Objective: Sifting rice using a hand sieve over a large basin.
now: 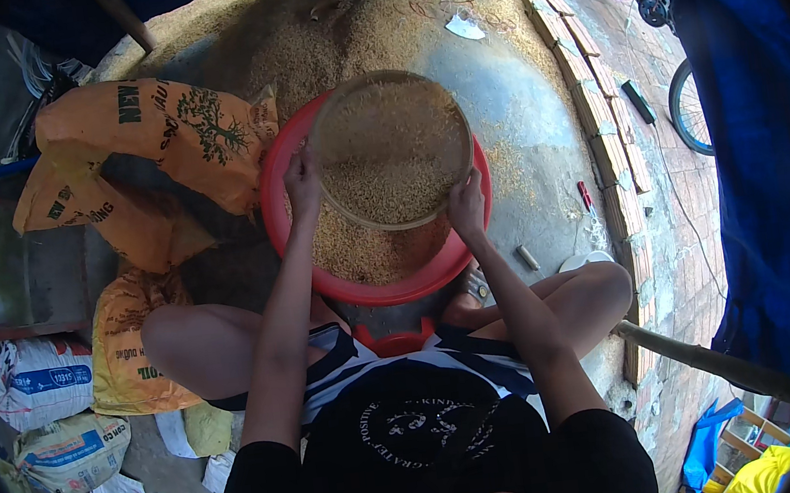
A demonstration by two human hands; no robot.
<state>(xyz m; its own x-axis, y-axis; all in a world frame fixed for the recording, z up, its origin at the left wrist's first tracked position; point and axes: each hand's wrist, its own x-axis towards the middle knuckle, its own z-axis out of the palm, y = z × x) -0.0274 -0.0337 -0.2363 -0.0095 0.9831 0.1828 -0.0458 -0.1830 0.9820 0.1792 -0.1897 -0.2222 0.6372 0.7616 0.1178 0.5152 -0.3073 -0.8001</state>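
A: Where is the sieve (393, 140), and how do the fingers stand?

B: It is above the red basin (391, 293), toward the basin's twelve o'clock. The left hand (303, 184) is clamped on the sieve's rim near nine o'clock, the right hand (467, 207) near half past four. Some fingertips are hidden, so I cannot tell exactly how they lie.

A: What can go wrong, in your opinion?

B: Spilling, firstly. In this view the sieve's far edge reaches past the basin at twelve o'clock, so a too strong shake may throw grain (389, 191) outside, onto the floor (541, 157).

A: And the hold itself?

B: Both hands are below the sieve's middle, therefore its twelve o'clock side has no support. If the load gathers there, it may dip.

A: Anything near the basin?

B: Yes, an orange sack (162, 127) lies close at ten o'clock. Grain which jumps that way could be caught in its folds.
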